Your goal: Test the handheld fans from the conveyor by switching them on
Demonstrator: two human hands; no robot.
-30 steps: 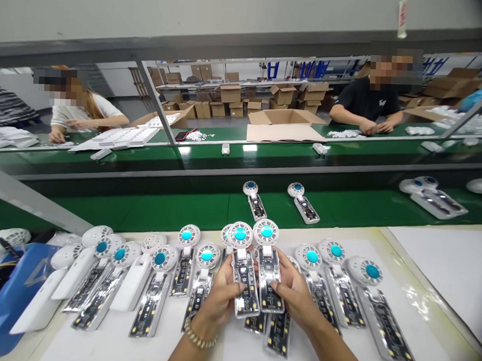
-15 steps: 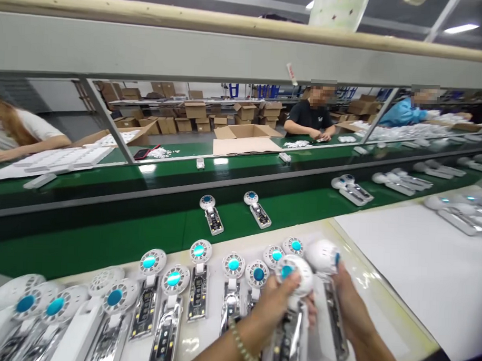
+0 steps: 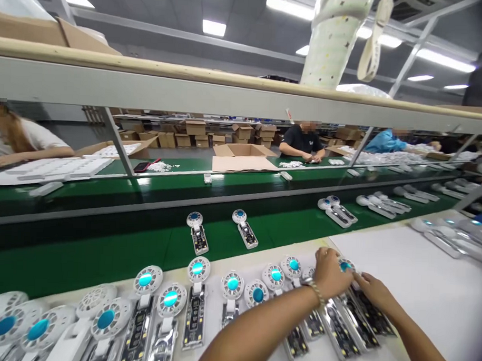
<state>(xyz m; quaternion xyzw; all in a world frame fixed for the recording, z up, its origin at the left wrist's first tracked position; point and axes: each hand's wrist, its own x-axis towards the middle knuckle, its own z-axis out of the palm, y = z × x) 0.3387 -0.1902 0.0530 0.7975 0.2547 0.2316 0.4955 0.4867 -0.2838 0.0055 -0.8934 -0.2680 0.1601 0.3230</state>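
Small white fan units with blue round centres and open circuit-board handles lie in a row on the near table, such as this fan unit (image 3: 196, 300). My left hand (image 3: 332, 273), a beaded bracelet at its wrist, is curled over fan heads at the right end of the row. Beside it, my right hand (image 3: 373, 290) has its fingers bent at the edge of a fan head (image 3: 346, 265). The fingers hide most of that head. Several open handles (image 3: 360, 319) lie side by side under and below my hands.
Beyond the table runs a green conveyor belt (image 3: 143, 261) with pairs of fan units. White paper (image 3: 396, 254) covers the table at right. A rail (image 3: 188, 94) crosses above. Several people sit across the line near an open carton (image 3: 244, 157).
Both hands have moved right and slightly up, and the two fan units they held now lie with others at the row's right end. The view has tilted upward.
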